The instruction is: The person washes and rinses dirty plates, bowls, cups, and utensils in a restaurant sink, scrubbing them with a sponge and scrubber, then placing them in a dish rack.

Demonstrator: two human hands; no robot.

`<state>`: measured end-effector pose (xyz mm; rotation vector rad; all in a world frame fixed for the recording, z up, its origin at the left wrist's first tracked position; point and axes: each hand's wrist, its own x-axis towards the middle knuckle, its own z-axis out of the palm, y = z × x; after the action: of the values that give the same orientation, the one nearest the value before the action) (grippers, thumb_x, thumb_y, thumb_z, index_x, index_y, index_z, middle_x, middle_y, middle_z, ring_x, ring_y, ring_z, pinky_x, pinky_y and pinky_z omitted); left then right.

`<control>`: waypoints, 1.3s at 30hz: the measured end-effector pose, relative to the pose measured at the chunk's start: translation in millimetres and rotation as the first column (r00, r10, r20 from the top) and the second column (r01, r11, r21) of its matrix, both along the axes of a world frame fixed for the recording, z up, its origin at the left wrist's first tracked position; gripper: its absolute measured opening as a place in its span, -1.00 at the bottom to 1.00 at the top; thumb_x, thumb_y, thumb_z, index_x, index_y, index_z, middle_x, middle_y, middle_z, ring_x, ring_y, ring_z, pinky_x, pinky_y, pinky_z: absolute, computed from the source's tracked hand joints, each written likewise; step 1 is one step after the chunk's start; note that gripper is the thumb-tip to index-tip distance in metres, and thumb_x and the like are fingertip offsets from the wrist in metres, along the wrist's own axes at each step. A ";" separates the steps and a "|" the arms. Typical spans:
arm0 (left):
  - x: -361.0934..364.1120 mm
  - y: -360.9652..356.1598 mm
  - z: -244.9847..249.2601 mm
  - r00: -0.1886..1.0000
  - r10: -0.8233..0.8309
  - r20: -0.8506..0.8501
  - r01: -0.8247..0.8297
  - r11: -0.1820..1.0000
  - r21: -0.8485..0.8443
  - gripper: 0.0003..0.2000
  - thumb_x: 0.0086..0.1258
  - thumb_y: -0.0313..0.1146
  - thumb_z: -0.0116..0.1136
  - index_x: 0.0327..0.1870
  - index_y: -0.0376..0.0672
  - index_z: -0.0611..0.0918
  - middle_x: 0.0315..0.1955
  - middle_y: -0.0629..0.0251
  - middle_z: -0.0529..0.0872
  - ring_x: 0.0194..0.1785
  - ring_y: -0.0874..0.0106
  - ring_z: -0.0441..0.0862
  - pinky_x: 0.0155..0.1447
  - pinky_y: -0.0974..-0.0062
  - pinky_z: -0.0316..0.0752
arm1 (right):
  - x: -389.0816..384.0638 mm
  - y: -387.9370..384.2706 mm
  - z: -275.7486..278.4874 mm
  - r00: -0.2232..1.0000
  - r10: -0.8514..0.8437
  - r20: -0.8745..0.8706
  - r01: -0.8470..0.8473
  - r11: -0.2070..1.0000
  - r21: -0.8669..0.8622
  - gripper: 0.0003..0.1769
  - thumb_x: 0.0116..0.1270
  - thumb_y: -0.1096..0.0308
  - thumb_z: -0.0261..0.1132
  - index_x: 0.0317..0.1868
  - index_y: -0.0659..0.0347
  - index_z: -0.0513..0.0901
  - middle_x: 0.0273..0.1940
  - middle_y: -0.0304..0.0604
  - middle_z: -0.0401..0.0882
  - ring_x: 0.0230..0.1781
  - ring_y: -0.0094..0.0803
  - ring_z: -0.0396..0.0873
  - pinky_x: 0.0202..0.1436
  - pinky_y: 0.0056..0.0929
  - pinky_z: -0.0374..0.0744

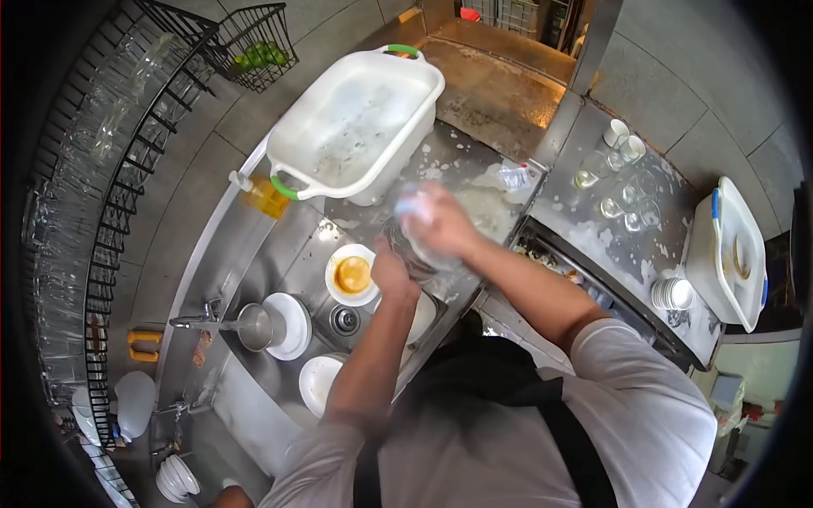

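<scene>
My left hand (pixel 395 271) is closed on the near-left edge of a shiny, greyish round vessel (pixel 417 256), blurred by motion over the steel counter. My right hand (pixel 442 225) grips a pale blue-and-white pad (pixel 412 206) just above that vessel; motion smears its outline too. Below and left of my left hand, a white bowl (pixel 337 288) with orange-brown residue sits in the sink. A large white tub (pixel 429 103) with green handles, holding cloudy water, stands beyond both hands.
Left, a running tap (pixel 195 322) pours into a metal pot (pixel 252 327) beside white plates (pixel 292 327). A yellow liquid bottle (pixel 268 200) stands by the tub. Several glasses (pixel 631 190), stacked white bowls (pixel 673 294) and another white tub (pixel 707 254) occupy the right counter. A glass rack (pixel 127 199) lines the left wall.
</scene>
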<state>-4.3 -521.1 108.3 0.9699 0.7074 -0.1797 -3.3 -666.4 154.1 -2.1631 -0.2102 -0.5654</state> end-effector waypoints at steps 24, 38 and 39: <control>37.0 12.8 -12.3 0.889 -0.441 0.125 0.224 0.657 0.720 -0.80 0.02 -0.58 0.01 -0.28 -0.25 0.55 -0.48 0.11 0.63 -0.37 0.18 0.59 -0.20 0.35 0.48 | -13.7 38.9 -5.9 0.534 0.099 -0.839 -0.688 0.628 -0.364 -0.45 0.14 0.32 0.33 0.16 0.36 0.52 -0.06 0.30 0.63 0.02 0.06 0.64 0.11 -0.11 0.62; 49.7 56.9 -15.0 0.713 -0.701 -0.020 0.465 0.452 0.761 -0.78 0.12 -0.40 0.31 -0.25 -0.24 0.59 -0.40 0.15 0.67 -0.26 0.24 0.60 -0.07 0.29 0.49 | 4.9 38.1 -3.9 0.439 0.258 -0.861 -0.876 0.335 -0.347 -0.65 -0.05 0.55 0.26 -0.16 0.38 0.67 -0.18 0.22 0.69 -0.09 0.07 0.68 -0.04 -0.10 0.63; 44.4 55.1 -12.4 0.776 -0.626 0.071 0.335 0.506 0.795 -0.77 0.12 -0.39 0.31 -0.22 -0.24 0.59 -0.36 0.12 0.68 -0.24 0.21 0.61 -0.06 0.27 0.49 | 7.8 39.0 10.5 0.391 0.255 -0.884 -0.906 0.277 -0.321 -0.65 -0.04 0.55 0.25 -0.16 0.37 0.68 -0.18 0.21 0.70 -0.09 0.07 0.68 -0.03 -0.10 0.63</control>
<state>40.1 -466.0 95.9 1.9718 0.0984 -0.2062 4.4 -627.4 164.5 -2.6057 -1.0828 1.1422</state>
